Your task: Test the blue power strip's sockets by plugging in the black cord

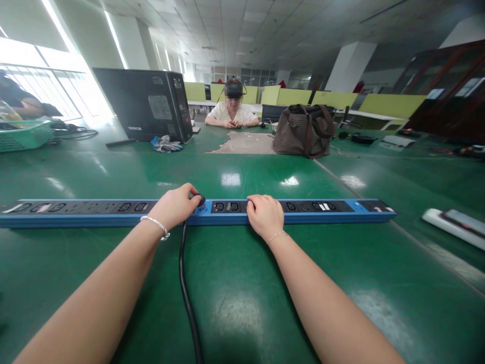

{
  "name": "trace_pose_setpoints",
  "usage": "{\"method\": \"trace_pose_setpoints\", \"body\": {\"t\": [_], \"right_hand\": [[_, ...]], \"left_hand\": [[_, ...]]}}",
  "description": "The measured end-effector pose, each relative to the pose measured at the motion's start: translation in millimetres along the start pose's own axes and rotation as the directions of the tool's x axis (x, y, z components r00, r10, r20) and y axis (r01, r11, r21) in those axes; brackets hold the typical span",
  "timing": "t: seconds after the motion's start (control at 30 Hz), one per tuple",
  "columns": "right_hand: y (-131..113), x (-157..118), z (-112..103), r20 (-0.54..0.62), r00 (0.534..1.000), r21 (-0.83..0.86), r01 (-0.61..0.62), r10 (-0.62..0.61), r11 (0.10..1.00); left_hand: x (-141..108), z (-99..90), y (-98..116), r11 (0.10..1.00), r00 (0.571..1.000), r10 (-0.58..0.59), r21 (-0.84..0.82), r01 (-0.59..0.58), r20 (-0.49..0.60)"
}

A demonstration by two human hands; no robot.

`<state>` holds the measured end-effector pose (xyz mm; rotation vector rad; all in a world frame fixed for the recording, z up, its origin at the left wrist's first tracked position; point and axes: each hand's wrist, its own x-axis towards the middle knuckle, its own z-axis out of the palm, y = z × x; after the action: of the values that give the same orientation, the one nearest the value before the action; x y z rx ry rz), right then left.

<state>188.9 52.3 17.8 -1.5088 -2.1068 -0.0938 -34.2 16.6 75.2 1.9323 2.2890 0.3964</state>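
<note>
A long blue power strip (222, 218) with black socket panels lies across the green table in front of me. My left hand (175, 206) is at its middle, its thumb and fingers closed on a black plug-like piece (201, 199) by the strip's top face. From beneath that hand a thick black cable (183, 273) runs down toward me; the hand hides how the cable and the piece meet. My right hand (266, 215) rests farther right with bent fingers wrapped over the strip, covering some of its sockets.
Behind the strip stand a black computer case (147, 106), gloves (166, 144) and a brown bag (303, 131). Another person (232, 108) sits across the table. A green basket (26, 136) is at far left, a white object (452, 227) at right.
</note>
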Motion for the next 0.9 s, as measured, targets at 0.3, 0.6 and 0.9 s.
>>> {"method": "trace_pose_setpoints", "body": {"t": [0.3,0.6,0.9], "right_hand": [[-1,1,1,0.005,0.999,0.006,-0.032,0.032,0.999],[0,1,3,-0.018,0.999,0.023,-0.034,0.034,0.999],[0,0,5,-0.038,0.999,0.025,-0.031,0.032,0.999]], "left_hand": [[-2,-1.7,7,0.997,0.999,-0.01,0.078,0.013,-0.033],[-3,1.4,9,0.992,0.999,0.012,0.125,-0.017,0.034],[-5,4.9,22,0.97,1.0,-0.028,0.241,0.024,0.013]]}}
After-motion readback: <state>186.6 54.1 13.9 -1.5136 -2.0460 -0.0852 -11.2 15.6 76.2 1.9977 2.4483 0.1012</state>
